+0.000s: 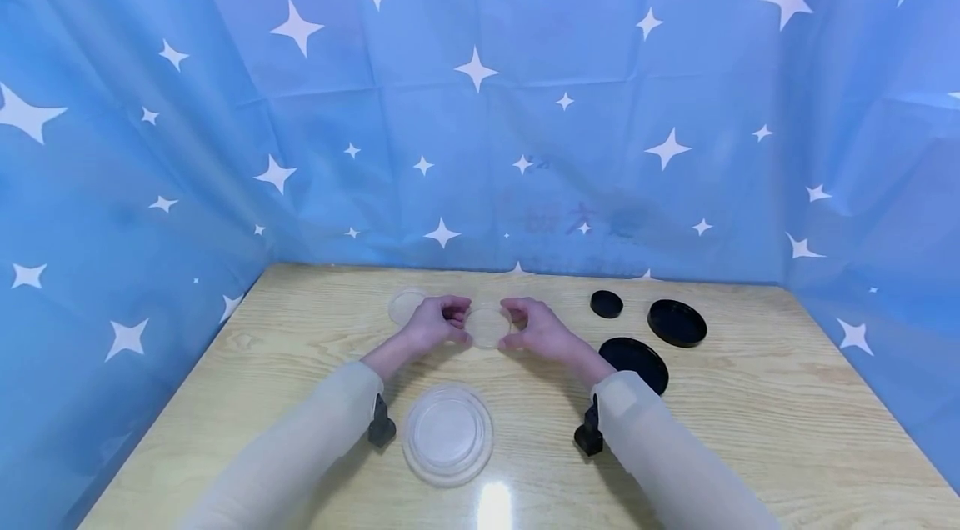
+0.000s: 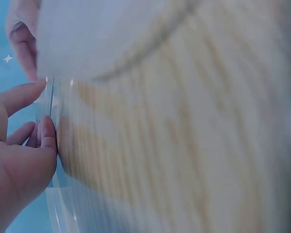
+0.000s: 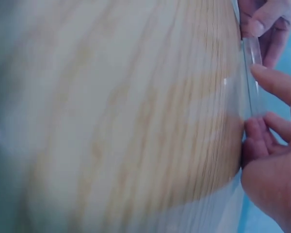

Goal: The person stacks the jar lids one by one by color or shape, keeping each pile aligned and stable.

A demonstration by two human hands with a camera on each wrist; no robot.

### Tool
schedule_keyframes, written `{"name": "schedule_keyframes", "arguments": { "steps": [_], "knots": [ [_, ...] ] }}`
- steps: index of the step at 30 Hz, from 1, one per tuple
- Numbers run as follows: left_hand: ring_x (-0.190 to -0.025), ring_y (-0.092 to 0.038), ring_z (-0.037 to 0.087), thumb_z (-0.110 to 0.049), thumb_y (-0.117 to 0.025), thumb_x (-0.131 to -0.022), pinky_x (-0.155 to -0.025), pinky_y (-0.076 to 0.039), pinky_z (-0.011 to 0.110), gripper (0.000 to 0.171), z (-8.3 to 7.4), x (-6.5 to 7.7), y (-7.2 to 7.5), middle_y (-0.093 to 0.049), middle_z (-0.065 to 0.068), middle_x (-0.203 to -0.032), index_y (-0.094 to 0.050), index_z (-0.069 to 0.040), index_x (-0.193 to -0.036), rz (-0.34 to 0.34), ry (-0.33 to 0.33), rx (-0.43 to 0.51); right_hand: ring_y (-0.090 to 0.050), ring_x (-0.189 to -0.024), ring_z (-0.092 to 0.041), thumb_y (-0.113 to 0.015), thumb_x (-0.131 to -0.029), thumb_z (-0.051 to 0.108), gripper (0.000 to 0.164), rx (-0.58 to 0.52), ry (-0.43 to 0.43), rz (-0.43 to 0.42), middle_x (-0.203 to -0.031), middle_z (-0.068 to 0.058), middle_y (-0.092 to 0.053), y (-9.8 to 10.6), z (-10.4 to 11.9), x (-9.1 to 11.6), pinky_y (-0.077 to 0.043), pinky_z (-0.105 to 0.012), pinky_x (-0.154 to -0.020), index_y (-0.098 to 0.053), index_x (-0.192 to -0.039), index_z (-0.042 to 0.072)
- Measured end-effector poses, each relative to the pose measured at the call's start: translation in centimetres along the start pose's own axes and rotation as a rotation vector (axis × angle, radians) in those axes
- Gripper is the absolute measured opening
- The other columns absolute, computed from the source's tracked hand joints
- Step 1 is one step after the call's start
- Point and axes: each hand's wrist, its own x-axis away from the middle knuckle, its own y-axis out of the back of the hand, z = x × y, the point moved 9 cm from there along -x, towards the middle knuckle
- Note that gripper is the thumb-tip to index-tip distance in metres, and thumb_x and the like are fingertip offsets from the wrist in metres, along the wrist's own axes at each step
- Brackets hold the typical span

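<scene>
Both hands are at a small clear round plastic dish lying low over the table's far middle. My left hand pinches its left rim between thumb and fingers, and my right hand pinches the right rim. Seen edge-on in the right wrist view, the clear dish is a thin, low-walled piece between thumb and fingertips. Whether it is one piece or two fitted together I cannot tell. Another clear round piece lies just beyond my left hand, partly hidden by it.
Nearer the front is a set of clear round pieces, nested or stacked. At the right lie a small black round dish, a larger one, and another black dish partly behind my right forearm. A blue starred curtain surrounds the wooden table.
</scene>
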Motion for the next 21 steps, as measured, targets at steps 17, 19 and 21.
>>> {"name": "schedule_keyframes", "arguments": {
  "steps": [17,19,21],
  "knots": [
    [-0.102,-0.060,0.022,0.011,-0.079,-0.077,-0.086,-0.053,0.026,0.060,-0.2,1.3,0.1,-0.065,0.019,-0.115,-0.060,0.009,-0.134,0.040,0.030,0.054,-0.056,-0.122,-0.034,-0.078,-0.089,0.003,0.068,-0.096,0.011,0.069,-0.137,-0.022,-0.058,-0.2,0.6,1.1,-0.049,-0.048,-0.103,-0.046,-0.148,-0.009],
    [-0.106,-0.060,0.024,0.009,-0.079,-0.078,-0.088,-0.053,0.027,0.061,-0.3,1.4,0.2,-0.065,0.020,-0.118,-0.059,0.009,-0.135,0.045,0.022,0.055,-0.056,-0.123,-0.035,-0.078,-0.090,0.004,0.068,-0.100,0.016,0.072,-0.138,-0.022,-0.057,-0.1,0.6,1.1,-0.048,-0.048,-0.104,-0.045,-0.148,-0.009],
    [-0.110,-0.061,0.028,0.008,-0.079,-0.078,-0.091,-0.054,0.029,0.061,-0.5,1.6,0.3,-0.065,0.021,-0.121,-0.058,0.009,-0.136,0.047,0.011,0.058,-0.055,-0.125,-0.036,-0.078,-0.090,0.004,0.068,-0.105,0.022,0.073,-0.140,-0.023,-0.056,-0.1,0.7,1.2,-0.048,-0.049,-0.104,-0.045,-0.149,-0.009]
  ]
}}
